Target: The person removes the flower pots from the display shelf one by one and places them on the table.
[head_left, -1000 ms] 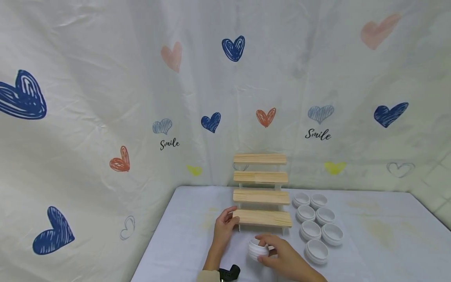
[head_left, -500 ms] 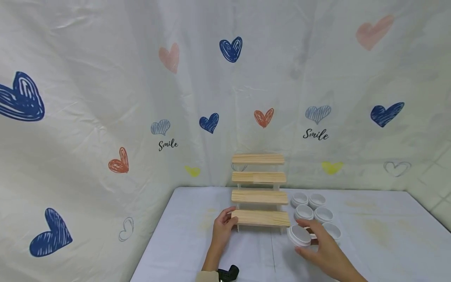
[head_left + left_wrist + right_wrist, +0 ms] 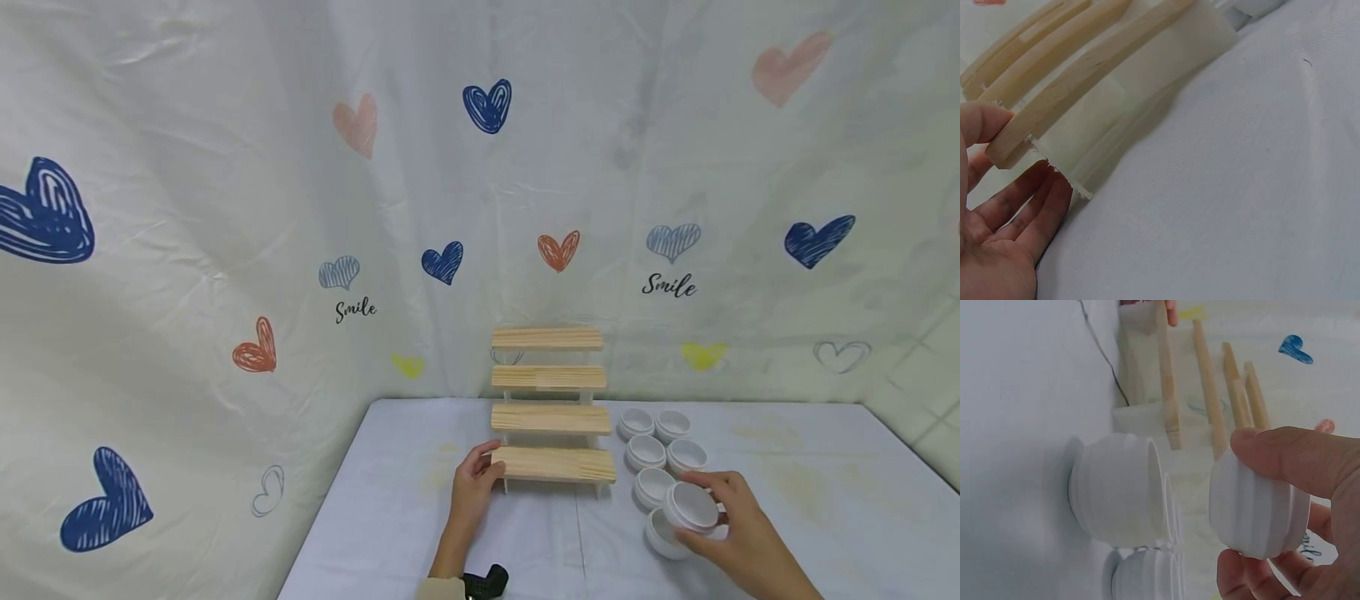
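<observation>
My right hand holds a small white ribbed pot between thumb and fingers, raised over the right side of the table. In the right wrist view the held pot is apart from a white pot standing on the cloth. My left hand grips the left end of the lowest plank of a four-step wooden display stand. Seen from the left wrist, the thumb lies on the plank while the other fingers are under it, by the pale side support.
Several white pots stand in two rows right of the stand, partly hidden by the held pot. A white cloth covers the table. Behind hangs a pale curtain with printed hearts. A black object shows at my left wrist.
My right hand has carried the white pot from in front of the stand rightward to above the other pots. The left hand has stayed on the stand.
</observation>
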